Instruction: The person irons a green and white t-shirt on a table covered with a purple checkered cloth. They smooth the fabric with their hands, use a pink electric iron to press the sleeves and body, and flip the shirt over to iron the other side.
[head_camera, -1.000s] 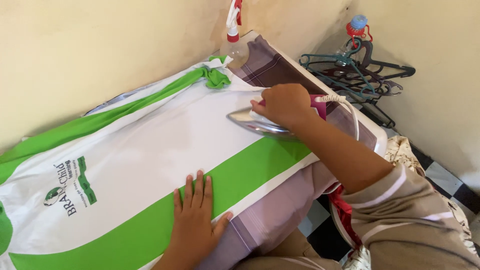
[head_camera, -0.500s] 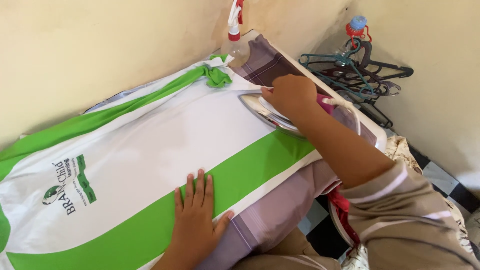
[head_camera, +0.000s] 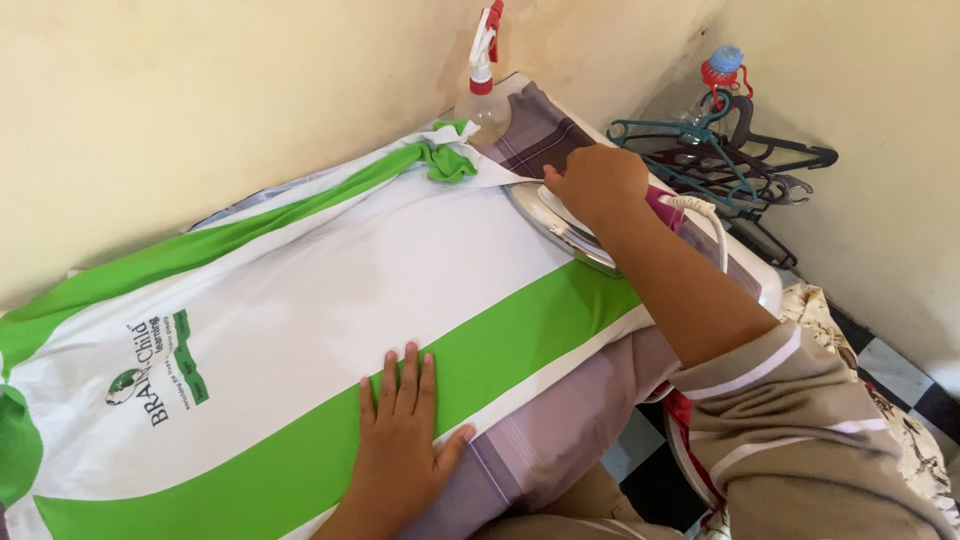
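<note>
Iron (head_camera: 560, 225): silver soleplate, lying tilted at the shirt's far edge. Shirt (head_camera: 300, 330): white with green bands, spread flat, one green sleeve (head_camera: 445, 160) bunched at top.

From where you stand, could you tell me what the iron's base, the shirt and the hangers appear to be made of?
Iron's base: shiny silver metal, going by its bright reflections.
Shirt: smooth white and green fabric, possibly a synthetic knit; it lies flat with a slight sheen.
Hangers: probably plastic, teal and dark, matte and moulded-looking.

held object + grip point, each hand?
Right hand holds the iron by its top handle. Left hand holds nothing, flat on the shirt.
</note>
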